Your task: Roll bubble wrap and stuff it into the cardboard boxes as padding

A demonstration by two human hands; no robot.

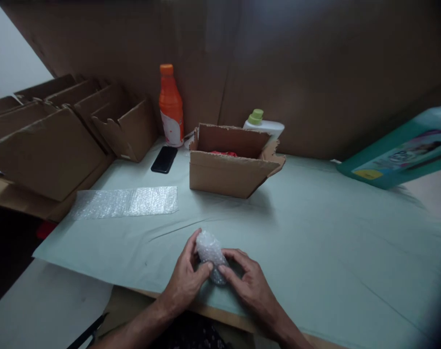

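Between my hands, near the table's front edge, is a small bubble-wrapped bundle (210, 249); what is inside it cannot be made out. My left hand (187, 274) grips its left side, with the thumb pressed on the wrap. From the right, my right hand (247, 278) holds the same bundle with thumb and fingers. A flat sheet of bubble wrap (126, 202) lies to the left on the pale green table cover (315, 242). Beyond the bundle stands an open cardboard box (224, 172) with something red inside.
Several open cardboard boxes (42, 150) line the left side. A black phone (164, 159) lies before an orange bottle (171, 109). Behind the middle box is a white bottle with a green cap (256, 117). A large teal container (398, 150) leans at the right.
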